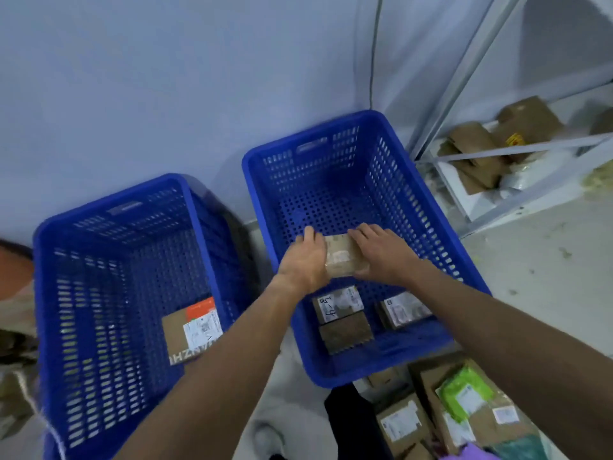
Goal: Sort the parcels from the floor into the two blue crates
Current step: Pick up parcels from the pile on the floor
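Two crates (pixel 212 247) side by side, parcel (pixel 343 258) between hands (pixel 303 260) over the right one

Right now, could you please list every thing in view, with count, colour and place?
left crate: 1, blue, floor, left.
right crate: 1, blue, floor, beside the shelf.
held parcel: 1, brown, over the right crate.
parcels in right crate: at least 2, brown, near end.
parcel in left crate: 1, brown and orange, near right corner.
floor parcels: several, brown, bottom right.
green bag: 1, green, on the floor parcels.
shelf: 1, pale metal, top right.
shelf boxes: several, brown, on the shelf.
left hand: 1, grips the held parcel's left side.
right hand: 1, grips its right side.
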